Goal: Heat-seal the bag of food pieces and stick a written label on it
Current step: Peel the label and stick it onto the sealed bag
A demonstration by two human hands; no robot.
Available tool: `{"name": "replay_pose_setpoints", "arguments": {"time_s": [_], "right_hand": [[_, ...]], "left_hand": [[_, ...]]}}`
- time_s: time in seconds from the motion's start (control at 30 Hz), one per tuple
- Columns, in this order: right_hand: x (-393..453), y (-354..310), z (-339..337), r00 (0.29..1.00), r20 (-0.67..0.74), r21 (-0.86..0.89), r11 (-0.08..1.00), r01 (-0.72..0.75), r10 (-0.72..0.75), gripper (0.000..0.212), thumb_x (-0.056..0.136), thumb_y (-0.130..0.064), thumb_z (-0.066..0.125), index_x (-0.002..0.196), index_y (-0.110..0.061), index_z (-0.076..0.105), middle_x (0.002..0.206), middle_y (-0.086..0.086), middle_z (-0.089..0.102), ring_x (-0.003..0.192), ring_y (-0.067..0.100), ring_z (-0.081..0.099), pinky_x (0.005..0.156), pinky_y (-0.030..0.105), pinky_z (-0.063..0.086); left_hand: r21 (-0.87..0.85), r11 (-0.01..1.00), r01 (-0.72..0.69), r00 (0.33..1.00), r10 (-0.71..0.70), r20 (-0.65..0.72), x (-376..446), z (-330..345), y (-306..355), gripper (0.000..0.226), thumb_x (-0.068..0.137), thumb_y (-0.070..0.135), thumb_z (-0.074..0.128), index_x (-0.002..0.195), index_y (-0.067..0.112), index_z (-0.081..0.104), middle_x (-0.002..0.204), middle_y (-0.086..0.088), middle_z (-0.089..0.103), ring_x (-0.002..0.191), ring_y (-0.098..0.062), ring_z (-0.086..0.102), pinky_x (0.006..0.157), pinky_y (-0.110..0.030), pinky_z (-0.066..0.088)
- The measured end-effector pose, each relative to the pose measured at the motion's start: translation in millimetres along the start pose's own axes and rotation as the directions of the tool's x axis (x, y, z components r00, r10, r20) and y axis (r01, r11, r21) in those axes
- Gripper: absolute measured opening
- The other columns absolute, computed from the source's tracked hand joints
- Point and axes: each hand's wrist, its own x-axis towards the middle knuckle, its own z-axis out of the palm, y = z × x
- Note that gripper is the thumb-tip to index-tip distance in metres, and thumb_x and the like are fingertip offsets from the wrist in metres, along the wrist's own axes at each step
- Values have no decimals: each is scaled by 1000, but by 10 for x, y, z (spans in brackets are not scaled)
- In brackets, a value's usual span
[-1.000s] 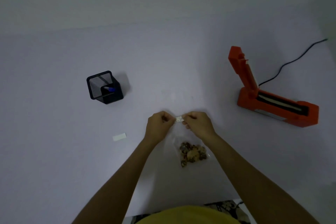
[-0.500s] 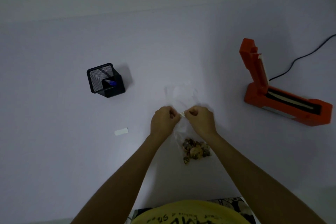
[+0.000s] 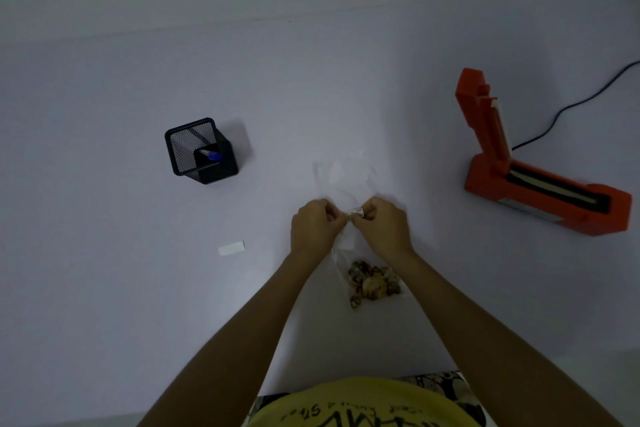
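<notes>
clear plastic bag pinched at the middle by both hands

clear plastic, thin and crinkled, makes up the bag point(image 3: 346, 243), which lies on the white table point(image 3: 104, 288) with its far end spread flat beyond the hands and its near end bulging with brown and tan food pieces point(image 3: 374, 282). the left hand point(image 3: 315, 225) and the right hand point(image 3: 384, 225) sit knuckle to knuckle over the bag, fingers curled tight. between them they pinch a small pale strip point(image 3: 354, 212) at the bag's gathered middle; whether it is a label or a tie cannot be told. the food pieces lie just on the person's side of the bag's pinched part, under the right wrist.

well to the right of the bag stands the orange heat sealer point(image 3: 547, 194), its lid arm raised and its black cord point(image 3: 568, 107) trailing off behind it. to the left of the bag, near the left hand, a small white label point(image 3: 231, 248) lies flat. farther left and beyond it stands a black mesh pen holder point(image 3: 201, 151) with a blue-capped pen point(image 3: 210, 155) inside.
</notes>
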Motion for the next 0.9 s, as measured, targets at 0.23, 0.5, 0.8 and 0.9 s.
{"name": "replay_pose_setpoints", "arguments": {"time_s": [0.23, 0.5, 0.8, 0.9], "right_hand": [[18, -4, -12, 1000, -3, 1, 1000, 5, -5, 14, 88, -22, 66, 80, -12, 59, 70, -2, 60, 56, 4, 50, 48, 12, 35], [36, 9, -7, 1000, 1, 0, 1000, 6, -6, 12, 86, -16, 66, 78, -11, 59, 72, 2, 62, 60, 12, 54, 50, 17, 39], [52, 53, -44, 1000, -4, 32, 999, 5, -5, 17, 84, -19, 71, 82, -10, 57, 72, -1, 58, 61, 9, 52, 51, 15, 41], [91, 56, -62, 1000, 7, 32, 999, -3, 3, 18, 82, -22, 72, 81, -11, 57, 74, 3, 62, 64, 14, 57, 55, 19, 45]], "left_hand": [[-6, 1000, -11, 1000, 11, -18, -15, 11, 5, 12, 80, 25, 68, 78, 14, 67, 71, 3, 64, 67, -14, 62, 65, -30, 53], [18, 1000, -14, 1000, 14, -24, -7, 28, 15, 12, 80, 25, 67, 79, 13, 67, 76, -1, 68, 68, -14, 62, 64, -30, 52], [63, 998, -24, 999, 26, -36, 4, 57, -4, 25, 83, 39, 65, 79, 15, 64, 74, 3, 64, 67, -13, 60, 63, -30, 52], [81, 996, -32, 999, 34, -29, 11, 62, -10, 29, 83, 43, 66, 81, 14, 63, 77, 2, 64, 69, -13, 59, 63, -29, 50]]}}
